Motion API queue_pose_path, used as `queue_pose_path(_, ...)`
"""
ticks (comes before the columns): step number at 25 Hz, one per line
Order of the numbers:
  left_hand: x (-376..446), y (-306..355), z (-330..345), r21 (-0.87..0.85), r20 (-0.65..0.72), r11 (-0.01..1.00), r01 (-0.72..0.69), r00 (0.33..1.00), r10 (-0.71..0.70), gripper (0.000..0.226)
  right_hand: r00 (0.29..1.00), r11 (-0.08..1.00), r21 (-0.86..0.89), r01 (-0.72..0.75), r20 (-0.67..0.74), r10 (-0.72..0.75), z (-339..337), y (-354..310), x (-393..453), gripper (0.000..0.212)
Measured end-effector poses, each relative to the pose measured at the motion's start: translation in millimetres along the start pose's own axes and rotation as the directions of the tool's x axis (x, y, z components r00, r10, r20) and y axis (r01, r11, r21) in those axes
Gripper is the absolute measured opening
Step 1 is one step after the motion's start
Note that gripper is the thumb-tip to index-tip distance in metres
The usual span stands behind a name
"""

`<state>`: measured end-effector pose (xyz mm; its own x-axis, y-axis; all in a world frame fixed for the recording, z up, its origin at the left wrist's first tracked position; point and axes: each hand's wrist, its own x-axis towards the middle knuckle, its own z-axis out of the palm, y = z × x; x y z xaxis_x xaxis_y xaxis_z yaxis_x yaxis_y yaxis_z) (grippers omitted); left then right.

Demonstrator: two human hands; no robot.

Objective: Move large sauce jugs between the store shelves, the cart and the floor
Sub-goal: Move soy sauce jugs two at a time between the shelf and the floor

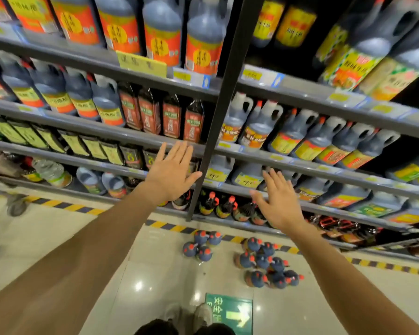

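My left hand [171,174] and right hand [279,201] reach spread and empty toward shelf jugs [248,176] at centre; stepping forward, I risk kicking the floor jugs [266,262] below.

Your left hand [171,172] and right hand [279,201] reach out toward the shelves [136,139], fingers straight and spread, holding nothing. Big dark sauce jugs [293,131] with bright labels fill the shelves. A dark post [224,102] stands between your hands. Down on the shiny floor [155,274], two bunches of jugs stand: a small group [201,246] and a bigger group [267,265] beside it
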<state>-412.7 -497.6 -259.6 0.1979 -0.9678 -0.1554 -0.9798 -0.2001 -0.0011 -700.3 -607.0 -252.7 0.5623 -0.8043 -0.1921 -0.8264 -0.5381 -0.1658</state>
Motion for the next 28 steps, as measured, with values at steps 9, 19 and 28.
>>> queue_pose_path(9, 6, 39, 323, -0.053, 0.185, 0.999, -0.005, 0.983, 0.015, 0.097, 0.984, 0.993, 0.112, 0.042, 0.166, -0.06, 317, 75, 15, 0.108)
queue_pose_path(19, 69, 53, 723, -0.199, -0.192, 0.957, -0.213, 0.966, 0.175, 0.097, 0.96, 0.965, 0.165, 0.205, -0.224, -0.166, 722, 139, 86, 0.07)
queue_pose_path(28, 82, 83, 781, -0.737, -0.329, 0.646, -0.2, 0.941, -0.084, 0.029, 0.944, 0.781, 0.567, 0.261, -0.32, -0.083, 764, 129, 97, 0.019)
